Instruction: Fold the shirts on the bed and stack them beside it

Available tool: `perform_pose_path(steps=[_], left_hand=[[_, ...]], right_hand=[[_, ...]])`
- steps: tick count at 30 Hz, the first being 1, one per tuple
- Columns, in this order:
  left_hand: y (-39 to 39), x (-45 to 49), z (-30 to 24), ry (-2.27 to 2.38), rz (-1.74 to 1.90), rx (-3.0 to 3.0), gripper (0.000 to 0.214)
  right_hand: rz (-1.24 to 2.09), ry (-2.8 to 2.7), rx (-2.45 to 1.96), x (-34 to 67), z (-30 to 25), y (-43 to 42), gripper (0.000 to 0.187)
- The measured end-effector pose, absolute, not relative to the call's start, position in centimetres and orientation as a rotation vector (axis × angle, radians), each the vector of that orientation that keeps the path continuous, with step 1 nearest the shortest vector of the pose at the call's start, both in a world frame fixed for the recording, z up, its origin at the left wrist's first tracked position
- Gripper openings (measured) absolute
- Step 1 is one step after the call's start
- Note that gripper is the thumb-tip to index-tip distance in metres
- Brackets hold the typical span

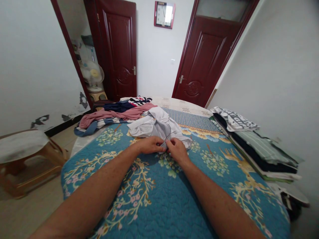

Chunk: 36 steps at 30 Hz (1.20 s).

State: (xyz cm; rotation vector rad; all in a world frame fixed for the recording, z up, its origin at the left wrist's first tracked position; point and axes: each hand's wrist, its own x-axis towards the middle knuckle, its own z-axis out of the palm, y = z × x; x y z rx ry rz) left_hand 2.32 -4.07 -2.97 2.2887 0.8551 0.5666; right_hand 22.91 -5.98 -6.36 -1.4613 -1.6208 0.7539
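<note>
A crumpled white, finely striped shirt (154, 127) lies in the middle of the bed, on a blue floral quilt (154, 196). My left hand (151, 145) and my right hand (177, 150) meet at the shirt's near edge. Each pinches the cloth with closed fingers, knuckles almost touching. Both bare forearms reach in from the bottom of the view.
A heap of unfolded clothes (117, 114), pink, navy and striped, lies at the bed's far left. Folded garments (251, 139) are stacked along the right edge by the wall. A wooden stool (27, 156) stands on the floor at left. Two dark red doors (201, 59) and a fan (92, 76) are beyond.
</note>
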Motion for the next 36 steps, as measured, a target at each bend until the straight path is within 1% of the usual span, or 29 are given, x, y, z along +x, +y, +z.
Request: perform_pose_path(steps=[3, 5, 6, 9, 11, 13, 15, 17, 19, 22, 24, 28, 30, 34, 36], left_hand=[[-4.9, 2.9, -2.5, 0.902, 0.572, 2.420, 0.029], [-5.7, 3.6, -2.3, 0.938, 0.572, 2.517, 0.026], [-6.2, 4.0, -2.3, 0.929, 0.549, 2.566, 0.029], [-7.4, 5.1, -2.1, 0.866, 0.443, 2.676, 0.041], [-7.9, 5.4, -1.8, 0.874, 0.419, 2.680, 0.040], [-7.9, 5.5, -1.4, 0.957, 0.464, 2.612, 0.034], [-7.5, 5.3, -1.0, 1.119, 0.607, 2.491, 0.035], [-6.8, 4.8, -0.9, 1.315, 0.839, 2.351, 0.029], [-5.9, 4.3, -1.2, 1.465, 1.065, 2.213, 0.023], [-4.8, 3.4, -1.9, 1.598, 1.208, 2.041, 0.035], [-4.5, 3.0, -2.2, 1.609, 1.163, 1.992, 0.038], [-5.0, 3.2, -2.0, 1.412, 0.967, 2.095, 0.036], [-5.5, 3.7, -1.8, 1.396, 0.917, 2.139, 0.036], [-5.7, 4.5, -1.9, 1.477, 0.896, 2.160, 0.034], [-5.4, 4.7, -2.3, 1.428, 0.915, 2.051, 0.026]], right_hand=[[0.862, -1.536, -1.415, 23.3, -6.3, -5.8, 0.039], [0.859, -1.494, -1.390, 23.4, -6.1, -5.8, 0.043], [0.833, -1.480, -1.393, 23.4, -6.0, -5.9, 0.042], [0.735, -1.481, -1.412, 23.6, -6.0, -5.8, 0.031], [0.710, -1.489, -1.395, 23.8, -6.1, -5.6, 0.023], [0.781, -1.438, -1.337, 23.9, -6.4, -5.4, 0.021], [0.977, -1.291, -1.230, 23.9, -6.6, -5.3, 0.021], [1.197, -1.118, -1.076, 23.7, -6.6, -5.3, 0.027], [1.348, -0.995, -0.933, 23.4, -6.3, -5.4, 0.035], [1.444, -0.942, -0.816, 23.1, -5.7, -5.9, 0.041], [1.472, -0.956, -0.782, 23.0, -5.5, -6.2, 0.043], [1.490, -1.031, -0.743, 23.3, -5.8, -6.3, 0.049], [1.480, -1.142, -0.728, 23.5, -6.2, -6.2, 0.052], [1.365, -1.484, -0.704, 23.5, -6.5, -6.3, 0.060], [1.273, -1.613, -0.735, 23.4, -6.2, -6.7, 0.065]])
